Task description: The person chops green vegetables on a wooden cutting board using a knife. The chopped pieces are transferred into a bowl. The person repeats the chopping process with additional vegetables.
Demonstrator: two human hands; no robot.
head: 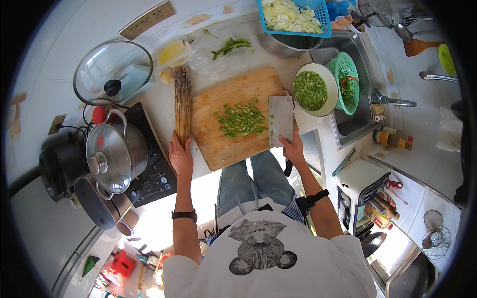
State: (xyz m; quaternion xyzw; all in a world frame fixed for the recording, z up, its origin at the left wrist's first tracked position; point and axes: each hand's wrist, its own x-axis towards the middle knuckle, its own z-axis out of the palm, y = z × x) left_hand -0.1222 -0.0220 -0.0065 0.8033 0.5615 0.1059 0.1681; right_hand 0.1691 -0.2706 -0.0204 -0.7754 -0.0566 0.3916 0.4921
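My left hand [180,154] is closed around the lower end of a bundled stick brush [182,108], which lies along the left edge of a wooden cutting board [212,149]. Chopped green vegetable [242,120] is spread over the middle of the board. At the board's right side, my right hand [292,148] grips a cleaver [281,120], its broad blade flat with green bits on it. A pale bowl [332,91] holding finely chopped greens [310,90] stands right of the cleaver.
Whole green peppers [231,47] lie on a plastic bag behind the board. A blue basket [325,18] of cut cabbage rests on a metal bowl [290,46]. A green colander [356,100] sits in the sink [350,130]. At left, a lidded pot [139,149] stands on an induction cooker [152,188].
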